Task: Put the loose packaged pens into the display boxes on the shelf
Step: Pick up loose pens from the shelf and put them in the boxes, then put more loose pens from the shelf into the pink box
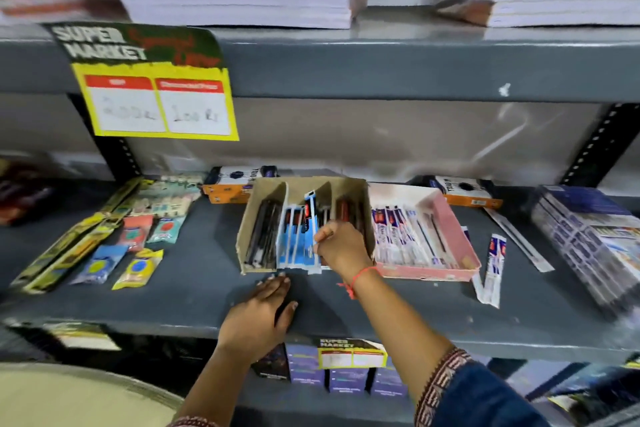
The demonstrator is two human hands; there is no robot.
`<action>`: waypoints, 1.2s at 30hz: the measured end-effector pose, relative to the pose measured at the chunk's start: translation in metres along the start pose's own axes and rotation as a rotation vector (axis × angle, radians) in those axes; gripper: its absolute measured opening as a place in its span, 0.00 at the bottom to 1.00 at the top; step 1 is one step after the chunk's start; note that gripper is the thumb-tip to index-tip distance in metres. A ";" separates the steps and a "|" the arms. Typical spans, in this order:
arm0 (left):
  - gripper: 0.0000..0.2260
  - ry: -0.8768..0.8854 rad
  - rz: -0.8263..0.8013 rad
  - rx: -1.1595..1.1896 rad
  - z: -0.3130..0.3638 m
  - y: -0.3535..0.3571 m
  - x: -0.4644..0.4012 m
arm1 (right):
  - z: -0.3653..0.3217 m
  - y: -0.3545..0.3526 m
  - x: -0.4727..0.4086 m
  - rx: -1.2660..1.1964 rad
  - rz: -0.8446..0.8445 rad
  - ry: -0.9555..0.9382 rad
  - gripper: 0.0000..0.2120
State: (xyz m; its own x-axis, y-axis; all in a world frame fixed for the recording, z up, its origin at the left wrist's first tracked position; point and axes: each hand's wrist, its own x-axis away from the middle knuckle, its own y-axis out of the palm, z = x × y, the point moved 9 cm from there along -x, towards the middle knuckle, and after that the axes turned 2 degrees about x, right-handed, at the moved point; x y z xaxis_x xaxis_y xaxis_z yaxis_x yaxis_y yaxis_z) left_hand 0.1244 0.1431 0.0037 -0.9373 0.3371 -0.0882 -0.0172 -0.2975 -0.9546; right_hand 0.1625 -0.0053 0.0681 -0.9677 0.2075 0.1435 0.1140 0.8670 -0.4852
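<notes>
A brown cardboard display box (247,218) with dividers stands mid-shelf, holding dark pens on the left and blue packaged pens (294,236) in its middle slot. My right hand (341,246) reaches into this box, fingers pinched on a blue packaged pen (310,215) that stands taller than the others. My left hand (263,312) lies flat on the grey shelf (173,288) just in front of the box, holding nothing. To the right sits a pink display box (460,236) filled with white packaged pens. Loose white packaged pens (493,270) lie on the shelf to its right.
Eraser and pencil packs (104,239) are spread on the shelf's left. Orange-and-black boxes (228,184) stand behind the display boxes. A wrapped stack of packs (588,239) fills the right end. A yellow price sign (159,100) hangs from the upper shelf; notebooks are stacked above.
</notes>
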 end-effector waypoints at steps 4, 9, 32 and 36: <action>0.22 0.033 0.001 0.013 -0.003 -0.005 0.003 | -0.021 0.026 -0.018 0.165 -0.071 0.015 0.14; 0.22 0.084 0.055 -0.019 0.002 -0.011 0.003 | -0.025 0.048 -0.038 0.374 -0.071 0.032 0.15; 0.22 0.028 -0.008 -0.004 -0.004 -0.003 0.001 | -0.029 -0.037 0.001 0.449 0.244 -0.174 0.15; 0.22 0.037 -0.043 -0.022 0.010 0.005 0.000 | 0.009 -0.099 0.019 0.420 0.456 -0.155 0.14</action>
State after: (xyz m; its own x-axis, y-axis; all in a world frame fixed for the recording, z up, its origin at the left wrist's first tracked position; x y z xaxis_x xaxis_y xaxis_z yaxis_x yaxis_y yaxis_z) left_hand 0.1207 0.1323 0.0019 -0.9222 0.3824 -0.0572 -0.0492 -0.2629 -0.9636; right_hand 0.1312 -0.0915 0.1113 -0.8676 0.4184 -0.2688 0.4548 0.4488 -0.7693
